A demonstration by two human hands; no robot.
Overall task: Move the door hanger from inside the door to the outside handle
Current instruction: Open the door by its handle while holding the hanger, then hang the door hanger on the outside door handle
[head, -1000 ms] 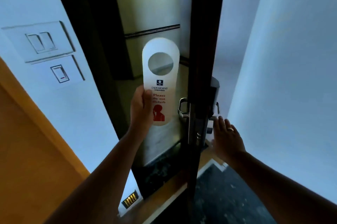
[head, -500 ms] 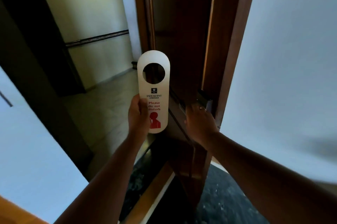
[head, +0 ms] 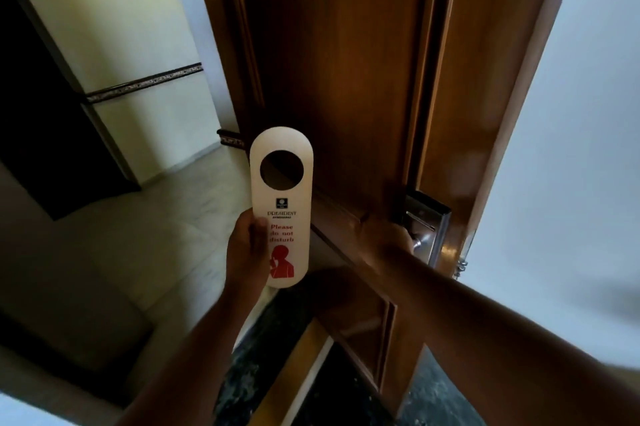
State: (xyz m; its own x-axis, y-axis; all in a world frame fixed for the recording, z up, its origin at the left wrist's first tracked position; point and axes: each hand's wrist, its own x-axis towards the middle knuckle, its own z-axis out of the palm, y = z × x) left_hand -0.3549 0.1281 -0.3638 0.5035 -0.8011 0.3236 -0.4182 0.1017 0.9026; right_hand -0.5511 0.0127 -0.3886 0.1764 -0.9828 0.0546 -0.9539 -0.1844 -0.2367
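Change: the right hand (head: 388, 238) had slid along the door (head: 346, 79) onto the outside handle (head: 420, 242).
Left grip: the left hand (head: 246, 249) clenched the door hanger (head: 282, 207) by its lower left edge (hole uppermost), upright.
Hanger: left of the handle, apart.

Stood far left: cream corridor wall (head: 138, 44) with dark patterned band (head: 145, 82); pale tiled floor (head: 104, 235) below.

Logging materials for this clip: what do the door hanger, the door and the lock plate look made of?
Door hanger: probably matte white plastic or stiff card; it stands flat and unbent. Door: varnished brown wood, with grain and sheen. Lock plate: brushed silver metal, reflective.
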